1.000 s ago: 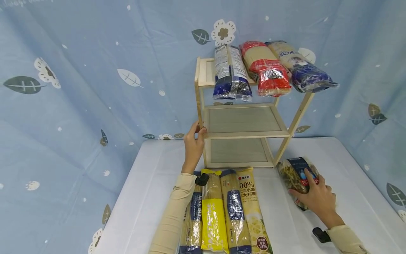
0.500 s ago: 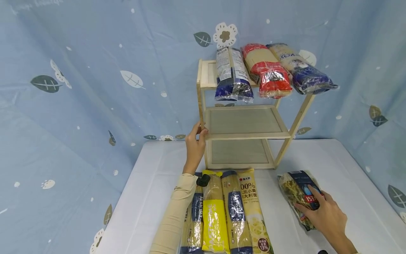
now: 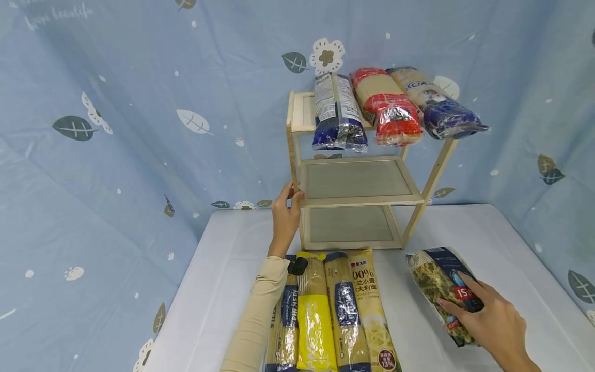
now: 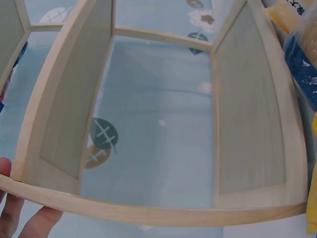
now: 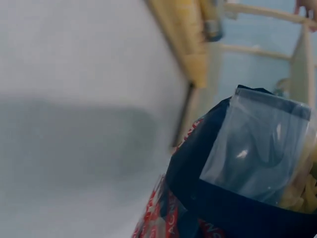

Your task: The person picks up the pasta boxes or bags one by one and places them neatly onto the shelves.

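here, right hand (image 3: 495, 323) grips crinkly pasta bag (image 3: 441, 287) — wooden rack (image 3: 355, 199) beside.

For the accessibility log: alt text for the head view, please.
A right hand grips a pasta bag on a white table while the left hand holds a wooden rack. Three packs lie on the rack's top shelf; four more lie in front.

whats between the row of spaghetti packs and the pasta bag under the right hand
Nothing: in the head view only bare white tablecloth separates the rightmost spaghetti pack from the pasta bag held by the right hand.
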Demonstrator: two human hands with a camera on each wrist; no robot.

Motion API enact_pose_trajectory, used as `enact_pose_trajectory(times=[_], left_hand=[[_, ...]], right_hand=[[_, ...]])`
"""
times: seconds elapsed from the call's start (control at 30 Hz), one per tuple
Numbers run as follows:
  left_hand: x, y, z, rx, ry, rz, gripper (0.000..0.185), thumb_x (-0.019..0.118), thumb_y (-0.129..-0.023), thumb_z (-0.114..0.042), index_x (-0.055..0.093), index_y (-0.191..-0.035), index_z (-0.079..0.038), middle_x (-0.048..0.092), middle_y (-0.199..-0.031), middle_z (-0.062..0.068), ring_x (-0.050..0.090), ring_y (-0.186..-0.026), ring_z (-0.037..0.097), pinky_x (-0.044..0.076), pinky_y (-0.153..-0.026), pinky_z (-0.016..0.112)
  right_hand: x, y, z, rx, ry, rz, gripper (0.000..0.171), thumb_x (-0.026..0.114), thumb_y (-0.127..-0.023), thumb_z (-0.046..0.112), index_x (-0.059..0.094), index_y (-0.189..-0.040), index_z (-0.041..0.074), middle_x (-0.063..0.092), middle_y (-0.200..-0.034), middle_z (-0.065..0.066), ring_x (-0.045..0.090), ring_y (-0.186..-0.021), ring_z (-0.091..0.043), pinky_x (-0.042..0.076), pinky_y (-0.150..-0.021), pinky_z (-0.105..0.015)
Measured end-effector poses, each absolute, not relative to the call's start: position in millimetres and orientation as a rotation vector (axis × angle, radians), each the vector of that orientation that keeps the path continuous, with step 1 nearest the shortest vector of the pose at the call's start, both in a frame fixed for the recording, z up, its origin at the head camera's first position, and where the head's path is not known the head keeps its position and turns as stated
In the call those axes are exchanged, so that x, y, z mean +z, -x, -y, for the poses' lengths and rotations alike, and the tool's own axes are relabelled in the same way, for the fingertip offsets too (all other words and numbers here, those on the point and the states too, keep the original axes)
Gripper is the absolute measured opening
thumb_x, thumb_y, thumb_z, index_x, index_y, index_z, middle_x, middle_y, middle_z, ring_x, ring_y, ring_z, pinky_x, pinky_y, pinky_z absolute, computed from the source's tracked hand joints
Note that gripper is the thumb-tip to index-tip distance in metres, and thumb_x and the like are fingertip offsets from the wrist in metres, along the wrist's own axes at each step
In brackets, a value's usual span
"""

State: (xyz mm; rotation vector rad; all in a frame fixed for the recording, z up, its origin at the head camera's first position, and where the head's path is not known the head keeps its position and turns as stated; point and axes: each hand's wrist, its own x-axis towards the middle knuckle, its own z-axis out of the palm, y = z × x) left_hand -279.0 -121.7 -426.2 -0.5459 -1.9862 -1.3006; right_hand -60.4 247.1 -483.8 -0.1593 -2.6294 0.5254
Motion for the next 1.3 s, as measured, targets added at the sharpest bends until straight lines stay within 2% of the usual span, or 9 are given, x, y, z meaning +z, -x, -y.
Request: enact_pose_trajectory(times=[0.37,0.6,0.73,0.93,1.0,1.13,1.23,1.3], left_hand=[[-425.1,278.6,122.8,-1.320,0.567,1.947,0.031,0.060,-0.093,-0.006,0.060,-0.124,-0.001,0.068,-0.089,0.012,0.063,-0.081,0.022,0.053,-0.053,0.034],[-425.3,277.3,123.7,-1.299,0.554,1.965,0.033,0.059,-0.094,-0.011,0.058,-0.124,0.004,0.068,-0.092,0.014,0.065,-0.083,0.023,0.054,-0.053,0.032],[-425.4,277.5,122.7,-1.286,0.568,1.960,0.034,0.058,-0.095,-0.014,0.057,-0.125,0.002,0.068,-0.093,0.015,0.066,-0.082,0.024,0.053,-0.052,0.031],[-426.0,277.4,121.9,-1.292,0.557,1.966,0.033,0.058,-0.095,-0.011,0.057,-0.125,0.001,0.068,-0.092,0.014,0.065,-0.083,0.022,0.053,-0.052,0.029],[-426.2,277.2,121.8,-1.292,0.559,1.970,0.033,0.058,-0.095,-0.009,0.057,-0.125,0.003,0.068,-0.092,0.014,0.065,-0.083,0.022,0.053,-0.052,0.028],[-426.1,277.1,122.0,-1.291,0.564,1.975,0.033,0.058,-0.094,-0.010,0.057,-0.124,0.004,0.068,-0.093,0.013,0.064,-0.083,0.022,0.053,-0.052,0.029],[-425.6,276.9,122.4,-1.295,0.565,1.975,0.033,0.058,-0.095,-0.012,0.057,-0.124,0.003,0.068,-0.093,0.013,0.064,-0.084,0.021,0.053,-0.053,0.030],[-425.3,277.2,122.8,-1.300,0.566,1.971,0.032,0.057,-0.096,-0.013,0.058,-0.124,0.002,0.068,-0.093,0.013,0.065,-0.083,0.022,0.054,-0.053,0.031]], right_hand=[[-418.4,63.9,-226.0,0.507,-0.023,2.462,0.083,0.089,-0.050,0.046,0.066,-0.120,0.008,0.059,-0.105,-0.034,0.029,-0.034,-0.011,0.019,-0.033,-0.025],[-388.5,73.2,-215.7,0.482,-0.107,2.404,0.085,0.086,-0.051,0.054,0.067,-0.120,0.009,0.060,-0.105,-0.035,0.027,-0.034,-0.009,0.018,-0.034,-0.026],[-373.2,80.0,-210.2,0.488,-0.141,2.372,0.085,0.086,-0.050,0.053,0.067,-0.120,0.009,0.060,-0.107,-0.034,0.031,-0.034,-0.011,0.018,-0.035,-0.026],[-353.6,93.1,-201.8,0.457,-0.209,2.338,0.086,0.084,-0.052,0.057,0.066,-0.122,0.010,0.062,-0.110,-0.029,0.017,-0.036,-0.001,0.015,-0.036,-0.027],[-347.6,97.5,-198.1,0.459,-0.220,2.333,0.086,0.083,-0.053,0.059,0.066,-0.122,0.011,0.062,-0.111,-0.029,0.021,-0.036,-0.003,0.014,-0.037,-0.027],[-335.0,109.1,-189.9,0.461,-0.243,2.314,0.083,0.086,-0.053,0.053,0.066,-0.122,0.010,0.063,-0.109,-0.029,0.046,-0.042,-0.026,0.017,-0.037,-0.028],[-325.9,119.8,-183.9,0.456,-0.262,2.307,0.081,0.087,-0.054,0.047,0.066,-0.122,0.009,0.063,-0.108,-0.029,0.045,-0.043,-0.030,0.017,-0.038,-0.029],[-320.2,127.2,-179.9,0.461,-0.254,2.330,0.079,0.087,-0.056,0.045,0.065,-0.123,0.010,0.063,-0.110,-0.029,0.037,-0.038,-0.023,0.016,-0.039,-0.029]])
